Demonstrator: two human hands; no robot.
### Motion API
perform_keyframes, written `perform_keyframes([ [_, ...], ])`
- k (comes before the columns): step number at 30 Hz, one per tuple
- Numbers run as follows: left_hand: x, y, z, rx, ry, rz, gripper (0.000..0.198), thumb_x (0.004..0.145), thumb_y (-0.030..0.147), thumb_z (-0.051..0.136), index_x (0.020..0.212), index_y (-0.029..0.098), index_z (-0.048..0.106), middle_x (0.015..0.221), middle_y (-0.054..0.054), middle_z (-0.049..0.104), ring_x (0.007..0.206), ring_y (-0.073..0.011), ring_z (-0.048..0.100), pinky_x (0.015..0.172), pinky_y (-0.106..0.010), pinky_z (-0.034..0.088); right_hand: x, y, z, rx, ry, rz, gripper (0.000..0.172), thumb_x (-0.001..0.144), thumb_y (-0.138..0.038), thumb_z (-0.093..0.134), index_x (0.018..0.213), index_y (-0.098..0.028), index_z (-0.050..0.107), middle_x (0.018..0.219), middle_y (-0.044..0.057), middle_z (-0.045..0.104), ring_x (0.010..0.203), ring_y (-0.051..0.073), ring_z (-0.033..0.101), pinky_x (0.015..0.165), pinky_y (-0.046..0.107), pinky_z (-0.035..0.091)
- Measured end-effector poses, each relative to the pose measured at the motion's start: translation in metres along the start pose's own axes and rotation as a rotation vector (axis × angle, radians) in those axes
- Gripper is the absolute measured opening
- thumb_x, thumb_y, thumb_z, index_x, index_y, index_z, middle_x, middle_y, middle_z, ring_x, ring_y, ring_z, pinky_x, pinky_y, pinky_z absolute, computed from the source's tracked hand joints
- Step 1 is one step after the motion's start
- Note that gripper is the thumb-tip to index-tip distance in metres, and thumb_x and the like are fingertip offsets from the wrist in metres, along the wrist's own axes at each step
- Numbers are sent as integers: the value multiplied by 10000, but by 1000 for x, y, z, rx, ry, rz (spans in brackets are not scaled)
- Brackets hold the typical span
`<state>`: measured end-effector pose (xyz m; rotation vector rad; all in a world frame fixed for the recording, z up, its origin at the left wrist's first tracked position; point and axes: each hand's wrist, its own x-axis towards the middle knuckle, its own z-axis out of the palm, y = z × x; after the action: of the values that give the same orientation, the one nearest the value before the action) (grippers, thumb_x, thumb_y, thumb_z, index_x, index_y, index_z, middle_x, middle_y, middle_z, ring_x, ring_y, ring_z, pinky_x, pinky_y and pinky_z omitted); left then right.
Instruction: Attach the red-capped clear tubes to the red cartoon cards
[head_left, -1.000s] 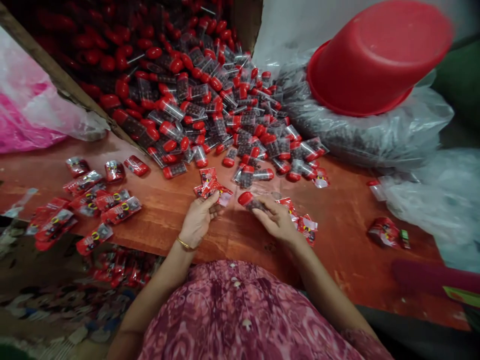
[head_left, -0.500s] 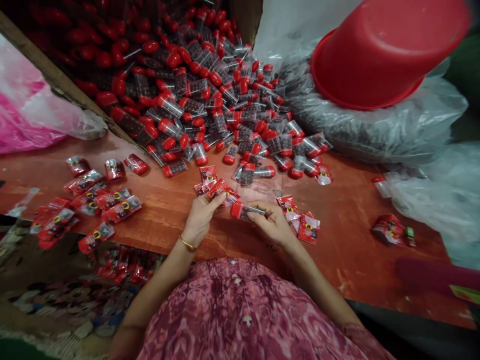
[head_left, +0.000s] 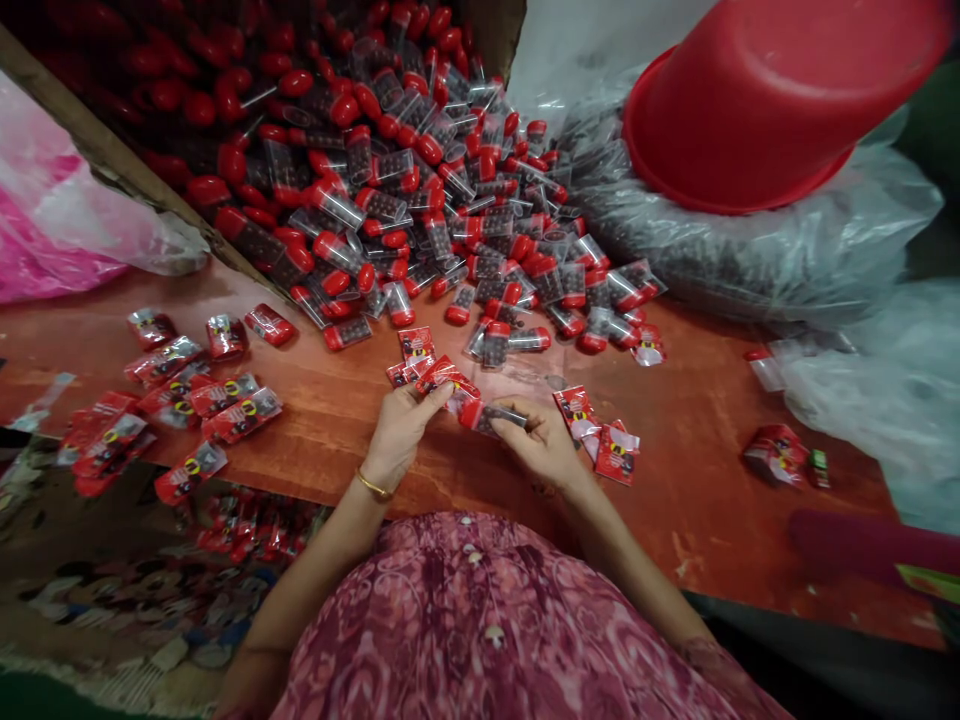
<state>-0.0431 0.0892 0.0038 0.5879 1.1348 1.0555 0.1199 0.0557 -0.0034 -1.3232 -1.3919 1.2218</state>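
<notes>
Left hand (head_left: 401, 435): grip clamped on a red printed foil packet (head_left: 448, 376). Right hand (head_left: 536, 445): grip clamped on a clear red-capped tube (head_left: 499, 417) of dark contents, its cap just beside the packet. Both items sit at mid-view, low over the wooden counter (head_left: 690, 500). Positions around the hands: heap of similar tubes (head_left: 420, 200) at 12 o'clock; upturned red plastic basin (head_left: 757, 110) at 2 o'clock, resting on a clear plastic bag (head_left: 750, 250); loose red packets (head_left: 202, 400) at 9 o'clock; further red packets (head_left: 615, 452) at 3 o'clock.
</notes>
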Motion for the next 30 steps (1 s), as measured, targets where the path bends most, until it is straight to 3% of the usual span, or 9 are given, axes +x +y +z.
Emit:
perform_keyframes([
  [6,-1,-7,7,-54,-16,37,311,472,316,832,698,153,693,712,2,683,664,-107,583,697,-230,465,-3,1,3,46,40,-10,164,753,-326,562,810,-187,629,650,-5,602,569,124,508,550,244,421],
  [11,1,-16,10,-78,-52,-24,313,455,316,839,664,135,691,685,-11,684,625,-107,582,674,-241,469,-5,7,12,42,78,-29,211,808,-372,526,894,-201,615,734,11,606,627,136,530,554,251,429],
  [17,-2,-18,14,-120,63,-16,310,455,320,841,625,119,677,595,6,649,536,-60,519,564,-193,402,-5,20,33,80,157,-21,260,858,-422,476,979,-207,558,693,-5,550,592,123,503,521,243,415],
  [24,0,-12,13,-116,-48,-28,295,482,356,823,571,129,656,551,14,617,519,-68,498,551,-202,406,3,16,26,96,16,-5,282,843,-474,493,898,-199,527,599,-42,481,482,84,433,436,214,374],
  [28,2,-15,9,-37,-116,73,243,558,333,787,659,145,671,658,0,655,611,-99,561,624,-218,453,6,13,32,316,-67,98,334,813,-534,516,898,-213,484,562,-87,450,357,43,344,355,192,358],
  [30,0,-17,10,-1,-130,80,262,575,377,771,627,153,647,584,11,616,536,-99,538,539,-218,445,8,12,39,432,-50,133,347,801,-553,522,894,-225,455,571,-101,462,314,25,290,331,187,360],
])
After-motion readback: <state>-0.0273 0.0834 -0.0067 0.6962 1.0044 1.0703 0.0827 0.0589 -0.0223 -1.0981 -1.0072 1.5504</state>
